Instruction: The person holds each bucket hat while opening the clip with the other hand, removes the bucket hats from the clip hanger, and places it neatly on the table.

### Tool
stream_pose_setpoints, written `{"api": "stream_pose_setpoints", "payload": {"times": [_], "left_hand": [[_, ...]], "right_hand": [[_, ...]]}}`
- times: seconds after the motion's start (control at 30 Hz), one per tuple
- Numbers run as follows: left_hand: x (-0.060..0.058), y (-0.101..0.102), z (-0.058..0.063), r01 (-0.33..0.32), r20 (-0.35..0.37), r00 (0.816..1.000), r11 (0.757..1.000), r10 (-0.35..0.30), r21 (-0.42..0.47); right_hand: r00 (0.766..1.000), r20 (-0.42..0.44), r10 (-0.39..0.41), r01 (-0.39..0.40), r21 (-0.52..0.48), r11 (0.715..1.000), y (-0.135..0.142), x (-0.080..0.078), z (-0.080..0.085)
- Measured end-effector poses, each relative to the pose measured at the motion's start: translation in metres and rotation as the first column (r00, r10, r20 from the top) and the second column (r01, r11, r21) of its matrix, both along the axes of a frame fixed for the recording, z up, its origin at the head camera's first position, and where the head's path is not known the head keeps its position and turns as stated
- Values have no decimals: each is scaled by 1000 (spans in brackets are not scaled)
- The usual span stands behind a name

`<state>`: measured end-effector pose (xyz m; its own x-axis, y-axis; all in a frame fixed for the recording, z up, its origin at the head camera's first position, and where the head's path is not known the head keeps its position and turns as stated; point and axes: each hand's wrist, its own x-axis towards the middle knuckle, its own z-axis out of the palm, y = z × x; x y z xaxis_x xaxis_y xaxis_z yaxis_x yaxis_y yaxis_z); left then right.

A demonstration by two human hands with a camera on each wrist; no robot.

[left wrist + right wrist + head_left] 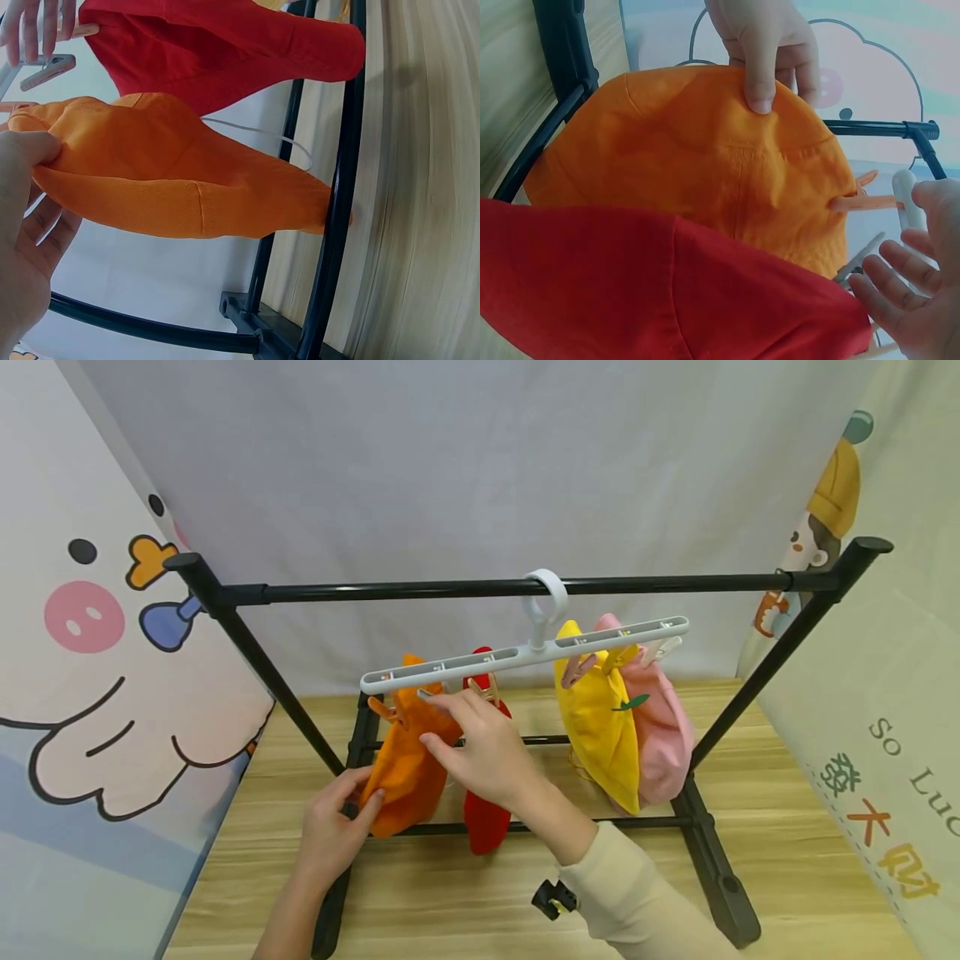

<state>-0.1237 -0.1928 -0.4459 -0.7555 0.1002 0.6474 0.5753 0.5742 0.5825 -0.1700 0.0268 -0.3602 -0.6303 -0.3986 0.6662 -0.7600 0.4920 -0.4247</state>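
An orange fabric hat (412,764) hangs from the left part of a white clip hanger (457,668), with an orange clothespin (866,202) at its edge. My left hand (333,827) pinches the hat's outer edge, thumb on one face and fingers behind, as the right wrist view (769,52) shows too. My right hand (487,747) is above the hat, just below the hanger bar, its fingers loosely spread and holding nothing. Close to its fingertips is a grey clothespin (49,71). Behind that hand hangs a red fabric hat (487,822), partly hidden.
A yellow fabric hat (596,735) and a pink one (660,735) hang by clothespins on the hanger's right side. The hanger's hook loops over the top bar (390,591) of a black rack, which stands on a wood-grain surface (810,860). Printed panels flank it.
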Motion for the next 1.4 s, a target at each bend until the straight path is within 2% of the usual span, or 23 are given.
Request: {"api": "stream_pose_setpoints", "payload": {"times": [0.43, 0.53, 0.73, 0.83, 1.0, 1.17, 1.4], "left_hand": [[-2, 6, 1, 94, -89, 992, 995, -91, 24], [-2, 7, 2, 105, -85, 991, 994, -102, 20], [-1, 7, 0, 118, -30, 993, 993, -117, 25], [-2, 7, -1, 132, -39, 991, 991, -131, 25], [0, 10, 1, 135, -35, 990, 990, -135, 27], [0, 14, 2, 148, -71, 987, 988, -145, 31], [-1, 16, -1, 168, -91, 982, 985, -165, 36]], "right_hand": [[995, -17, -103, 103, 13, 995, -22, 4, -3], [992, -29, -126, 126, 13, 992, -26, 5, -2], [986, -45, -162, 163, 25, 986, -36, 6, -1], [980, -60, -190, 192, 23, 981, -41, 5, -1], [960, -84, -267, 269, 14, 963, -50, 4, -2], [932, -105, -348, 354, 49, 934, -58, 7, -4], [894, -168, -416, 434, 89, 896, -67, 7, -6]]}}
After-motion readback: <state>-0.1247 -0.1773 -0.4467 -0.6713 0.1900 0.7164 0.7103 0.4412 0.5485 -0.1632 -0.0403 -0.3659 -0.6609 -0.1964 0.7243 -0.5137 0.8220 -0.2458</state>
